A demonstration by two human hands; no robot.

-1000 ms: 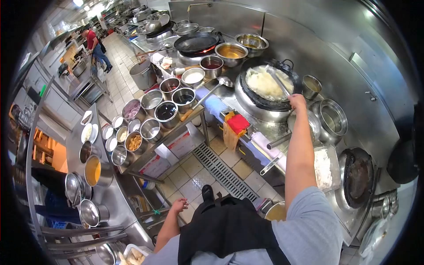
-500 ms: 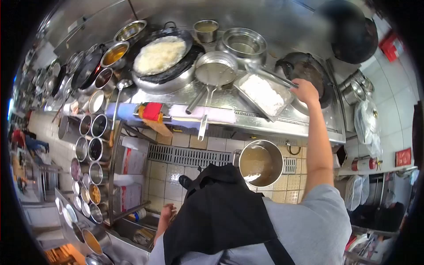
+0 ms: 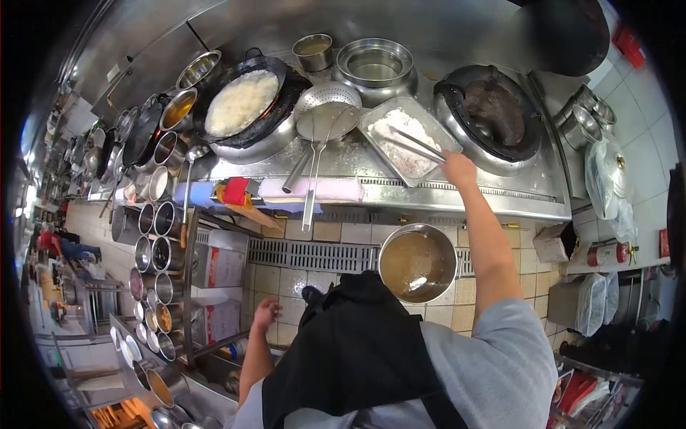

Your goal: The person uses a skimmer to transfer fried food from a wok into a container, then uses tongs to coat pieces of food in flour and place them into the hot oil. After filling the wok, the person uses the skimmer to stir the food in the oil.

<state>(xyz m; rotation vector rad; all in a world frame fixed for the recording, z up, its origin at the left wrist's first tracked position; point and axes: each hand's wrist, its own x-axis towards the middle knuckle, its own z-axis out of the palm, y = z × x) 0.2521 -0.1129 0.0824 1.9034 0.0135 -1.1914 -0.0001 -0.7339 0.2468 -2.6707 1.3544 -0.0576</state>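
My right hand [image 3: 458, 170] grips a pair of long metal tongs [image 3: 418, 144], whose tips rest in the white powder [image 3: 404, 136] of a rectangular metal tray [image 3: 409, 176] on the steel counter. Left of the tray, two round strainers [image 3: 327, 120] overlap, their handles toward the counter edge. Farther left, a wok [image 3: 259, 69] holds pale, foamy food [image 3: 241, 104]. At the right stands a burner with a dark wok [image 3: 493, 114]. My left hand [image 3: 268, 313] hangs low at my side, holding nothing, fingers loosely apart.
A large pot of cloudy liquid [image 3: 418, 263] stands on the floor before me. Folded towels [image 3: 311, 189] lie on the counter's front edge. Metal containers [image 3: 168, 218] fill the left rack. Cardboard box [image 3: 556, 243] at the right. A person in red [image 3: 51, 243] is at the far left.
My right hand has moved left and down, and the tongs now reach into the powder. The view has shifted slightly. My left hand has risen a little.
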